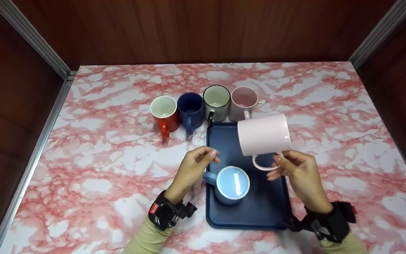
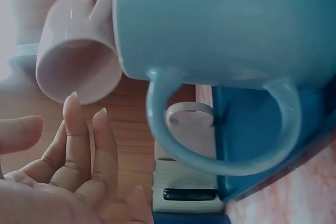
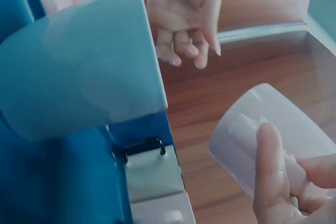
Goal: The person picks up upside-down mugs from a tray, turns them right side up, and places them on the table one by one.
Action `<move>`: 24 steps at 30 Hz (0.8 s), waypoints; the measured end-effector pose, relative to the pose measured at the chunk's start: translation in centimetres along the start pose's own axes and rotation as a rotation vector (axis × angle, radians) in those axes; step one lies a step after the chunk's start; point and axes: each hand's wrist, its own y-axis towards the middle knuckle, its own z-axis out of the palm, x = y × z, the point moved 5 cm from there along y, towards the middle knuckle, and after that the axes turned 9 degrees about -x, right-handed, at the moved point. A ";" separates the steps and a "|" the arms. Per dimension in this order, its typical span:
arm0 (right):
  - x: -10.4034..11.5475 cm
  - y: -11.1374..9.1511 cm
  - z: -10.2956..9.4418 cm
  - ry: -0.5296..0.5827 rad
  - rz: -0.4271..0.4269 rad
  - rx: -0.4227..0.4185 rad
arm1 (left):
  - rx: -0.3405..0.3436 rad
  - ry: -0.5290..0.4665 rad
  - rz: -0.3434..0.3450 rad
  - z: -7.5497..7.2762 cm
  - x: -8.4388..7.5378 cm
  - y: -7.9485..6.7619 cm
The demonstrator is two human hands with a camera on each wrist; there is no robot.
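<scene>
My right hand pinches the handle of a pale pink mug, holding it on its side above the far part of a dark blue tray. The mug's opening, seen in the left wrist view, faces towards my left side. A light blue mug stands on the tray nearer to me, its handle pointing left. Just left of that handle, my left hand hovers with loosely bent fingers and holds nothing. In the right wrist view, thumb and fingers close round the pink mug's handle.
Behind the tray stands a row of mugs: a red one, a dark blue one, a white one with black rim and handle and a pink one. Brown wood-look panels enclose the red-and-white marbled table.
</scene>
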 end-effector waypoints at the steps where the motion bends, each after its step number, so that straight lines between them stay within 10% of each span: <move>1: -0.1 0.0 0.2 0.033 0.004 0.008 | 0.007 0.005 0.000 0.1 -0.1 0.0; 15: -0.6 0.3 2.7 0.184 0.061 0.036 | 0.110 0.119 0.036 2.1 -1.6 0.1; 24: -1.0 0.4 3.9 0.261 0.114 0.027 | 0.104 -0.070 -0.078 3.4 -1.6 0.3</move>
